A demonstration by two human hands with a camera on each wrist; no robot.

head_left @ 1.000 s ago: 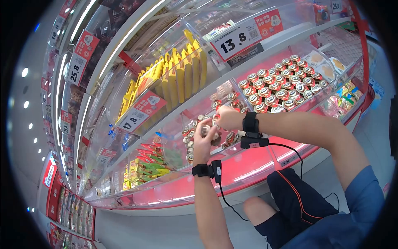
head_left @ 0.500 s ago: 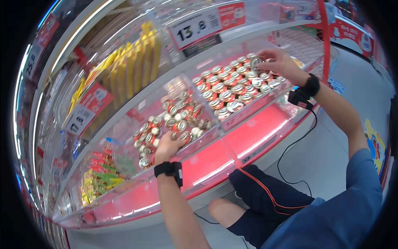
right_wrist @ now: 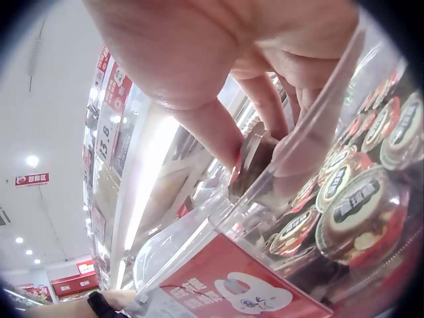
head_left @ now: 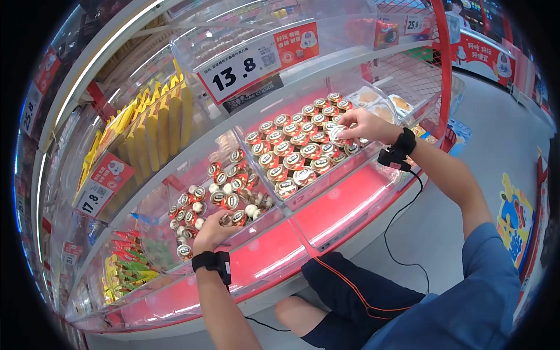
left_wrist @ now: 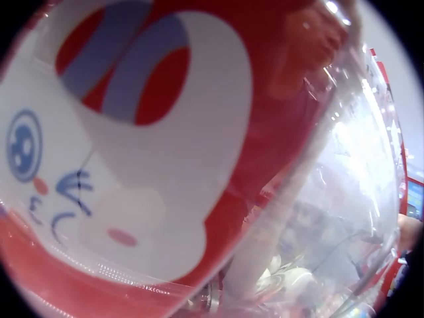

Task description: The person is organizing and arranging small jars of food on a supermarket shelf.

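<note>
In the head view, my right hand (head_left: 364, 127) is over the right bin, above neat rows of snack cups (head_left: 300, 139) with gold-rimmed lids. Its thumb and fingers pinch one small snack cup (right_wrist: 255, 159), tilted on its side, seen close in the right wrist view. My left hand (head_left: 212, 232) reaches over the front wall of the left bin, fingertips among jumbled cups (head_left: 232, 201) and small white balls. Its fingers are partly hidden, and I cannot tell if they hold a cup. A cartoon-printed sign (left_wrist: 152, 165) blocks most of the left wrist view.
Clear plastic walls (head_left: 294, 201) divide and front the bins. A price sign (head_left: 256, 64) hangs above them, with yellow packets (head_left: 149, 125) on the upper shelf at left. Colourful bags (head_left: 131, 256) fill a bin further left. A red post (head_left: 444, 64) stands at the right end.
My right hand left the left bin, where both hands were together, and moved over the right bin's rows with a cup, then lowered. My left hand dropped to the jumbled cups. The view swung right.
</note>
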